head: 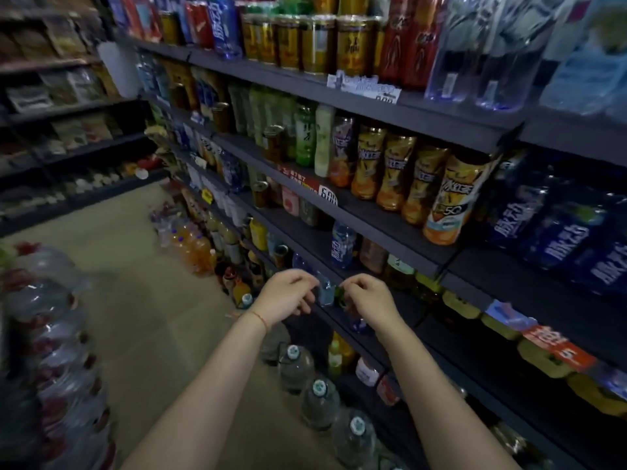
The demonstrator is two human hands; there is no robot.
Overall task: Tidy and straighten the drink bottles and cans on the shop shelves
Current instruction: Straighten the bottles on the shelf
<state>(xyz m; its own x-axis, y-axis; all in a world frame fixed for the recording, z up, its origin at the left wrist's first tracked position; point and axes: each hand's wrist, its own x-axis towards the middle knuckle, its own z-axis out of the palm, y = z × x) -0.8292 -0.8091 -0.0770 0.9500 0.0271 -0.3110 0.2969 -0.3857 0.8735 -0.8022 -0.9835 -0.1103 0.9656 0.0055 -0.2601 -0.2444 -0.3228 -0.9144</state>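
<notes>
Both hands are down at a lower shelf (400, 310). Left hand (288, 293) has its fingers curled beside a small clear bottle (326, 293), right hand (364, 295) pinches something green just right of it; can't tell what exactly. Looks like mid-straightening of that front row. Next move probably needs nudging the bottle upright and flush with the edge.

You see: shelves (390, 212) matt dark metal | orange bottles (441, 198) glossy plastic | gold cans (319, 45) shiny metal | floor (135, 300) matt, smooth
</notes>
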